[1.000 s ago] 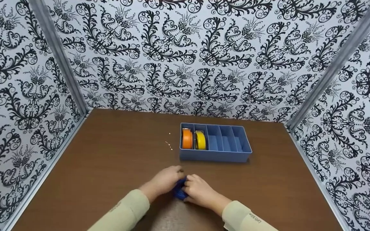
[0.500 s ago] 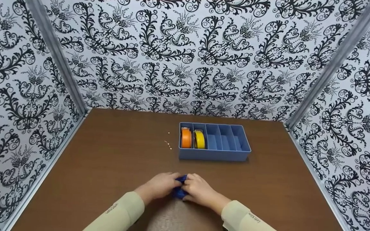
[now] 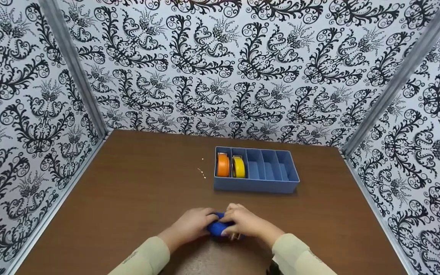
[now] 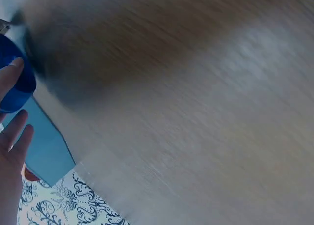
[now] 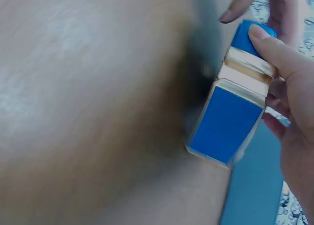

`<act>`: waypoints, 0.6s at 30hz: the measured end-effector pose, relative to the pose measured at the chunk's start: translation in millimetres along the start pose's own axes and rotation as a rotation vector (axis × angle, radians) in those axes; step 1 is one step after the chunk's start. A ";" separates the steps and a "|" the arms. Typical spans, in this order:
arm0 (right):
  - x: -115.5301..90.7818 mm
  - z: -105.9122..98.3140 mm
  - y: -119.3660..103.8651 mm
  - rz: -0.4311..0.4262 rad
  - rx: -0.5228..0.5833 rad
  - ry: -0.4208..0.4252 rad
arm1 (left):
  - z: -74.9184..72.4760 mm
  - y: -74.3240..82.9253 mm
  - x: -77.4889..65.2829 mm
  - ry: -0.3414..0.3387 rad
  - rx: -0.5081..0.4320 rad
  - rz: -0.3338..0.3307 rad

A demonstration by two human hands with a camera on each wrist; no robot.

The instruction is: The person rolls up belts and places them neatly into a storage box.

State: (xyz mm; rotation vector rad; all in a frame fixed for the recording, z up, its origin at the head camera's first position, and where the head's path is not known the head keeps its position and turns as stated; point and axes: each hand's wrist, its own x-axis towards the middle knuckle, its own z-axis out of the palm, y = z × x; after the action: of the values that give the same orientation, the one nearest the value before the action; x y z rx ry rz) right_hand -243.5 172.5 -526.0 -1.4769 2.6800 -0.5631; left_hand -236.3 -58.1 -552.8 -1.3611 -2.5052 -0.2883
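A blue belt [image 3: 217, 229], coiled into a roll, is held between both hands near the front of the table. The left hand [image 3: 191, 223] holds the roll's left side, its fingers bent over the top. From the right, the right hand [image 3: 246, 222] grips the roll with its thumb on the front face. Below that hand a gold-coloured buckle [image 3: 236, 236] shows. In the right wrist view the buckle's gold rim [image 5: 203, 160] frames a blue strip, and the right thumb [image 5: 262, 38] presses on the belt beside a gold band. The fingers behind the roll are partly hidden.
Behind the hands stands a blue-grey divided box [image 3: 256, 186]. A rolled orange belt [image 3: 223, 165] and a rolled yellow belt [image 3: 238, 167] fill its two leftmost compartments. Patterned walls [image 3: 220, 76] enclose the brown table [image 3: 147, 172] at the back and sides.
The blue roll has turned in the hands, so a smoother face and the gold buckle now show. The right hand has shifted slightly right. The box and its belts stay put.
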 end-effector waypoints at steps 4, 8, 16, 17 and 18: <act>-3.7 -12.3 -1.4 0.051 0.144 -0.035 | -3.0 2.6 0.4 0.066 -0.036 -0.054; -6.9 -23.0 -2.2 0.139 0.254 -0.057 | -8.5 8.1 3.9 0.104 -0.034 -0.105; -12.6 -26.8 -2.8 0.210 0.357 0.113 | -16.7 22.8 6.8 0.213 -0.123 -0.268; -13.7 -25.6 -2.4 0.208 0.366 0.183 | -17.1 24.7 7.3 0.227 -0.159 -0.312; -14.8 -24.2 -2.2 0.212 0.369 0.260 | -17.3 26.5 7.9 0.238 -0.196 -0.362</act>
State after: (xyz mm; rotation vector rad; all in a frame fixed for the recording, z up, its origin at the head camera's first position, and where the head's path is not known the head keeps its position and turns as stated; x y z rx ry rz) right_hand -238.3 190.8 -504.9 -1.0725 2.6645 -1.2249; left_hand -215.6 -42.9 -532.7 -0.8612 -2.5548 -0.7409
